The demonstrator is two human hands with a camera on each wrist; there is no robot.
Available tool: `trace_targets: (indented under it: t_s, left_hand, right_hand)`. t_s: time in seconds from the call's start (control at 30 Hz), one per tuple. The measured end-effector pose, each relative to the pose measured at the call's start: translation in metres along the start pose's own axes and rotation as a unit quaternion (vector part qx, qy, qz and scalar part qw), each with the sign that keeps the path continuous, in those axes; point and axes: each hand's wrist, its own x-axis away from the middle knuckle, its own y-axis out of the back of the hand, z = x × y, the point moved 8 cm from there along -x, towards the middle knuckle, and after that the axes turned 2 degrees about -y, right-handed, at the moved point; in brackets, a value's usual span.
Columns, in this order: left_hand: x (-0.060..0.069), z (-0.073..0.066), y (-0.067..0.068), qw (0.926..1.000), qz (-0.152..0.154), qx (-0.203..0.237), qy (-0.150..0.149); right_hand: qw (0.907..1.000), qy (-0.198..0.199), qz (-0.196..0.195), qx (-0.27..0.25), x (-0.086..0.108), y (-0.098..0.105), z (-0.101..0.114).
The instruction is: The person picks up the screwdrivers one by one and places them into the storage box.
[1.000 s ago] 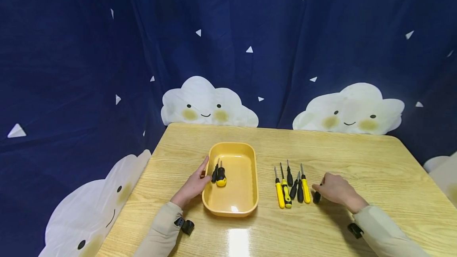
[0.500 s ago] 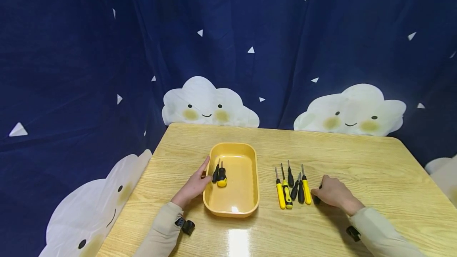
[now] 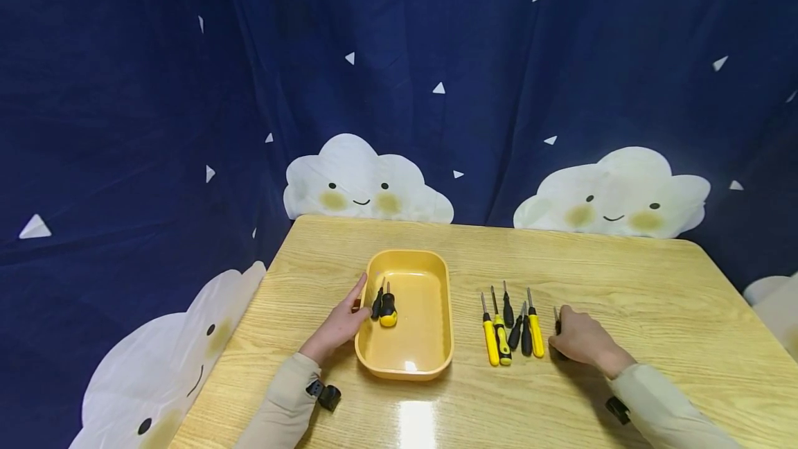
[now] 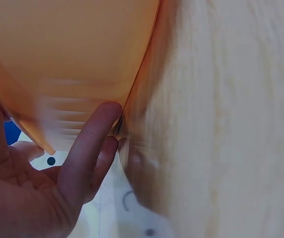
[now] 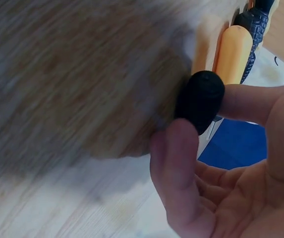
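My left hand holds the left side of a yellow-orange plastic box, thumb over the rim and fingers along the outer wall. Two screwdrivers lie inside it: a slim black one and a stubby black-and-yellow one. At the right, my right hand pinches a black-handled screwdriver between thumb and fingers, close to the tabletop. Its thin shaft points away from me in the head view; the hand covers much of the handle.
Between box and right hand lies a row of several screwdrivers, among them a yellow-handled one at its left end and another yellow-handled one at its right end. The wooden table meets a dark blue curtain behind.
My right hand's fingers have shifted on the black screwdriver, and its shaft now shows beyond them. My left hand and the box have stayed in place.
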Motion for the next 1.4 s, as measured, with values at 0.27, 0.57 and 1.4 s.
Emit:
trace_targets:
  t_s: [0.27,0.57,1.4]
  left_hand:
    - [0.003,-0.002,-0.001,1.0000,-0.001,0.004,0.004]
    - [0.000,0.001,0.000,1.0000,-0.002,-0.004,0.005]
    - [-0.002,0.002,0.001,0.9999,-0.006,-0.015,0.004]
  right_hand:
    - [0.9999,0.004,0.006,0.013,-0.002,0.001,0.001]
    - [0.9994,0.015,0.003,0.032,-0.005,0.002,0.003]
    - [0.9860,0.001,0.030,-0.164,-0.003,0.007,0.006]
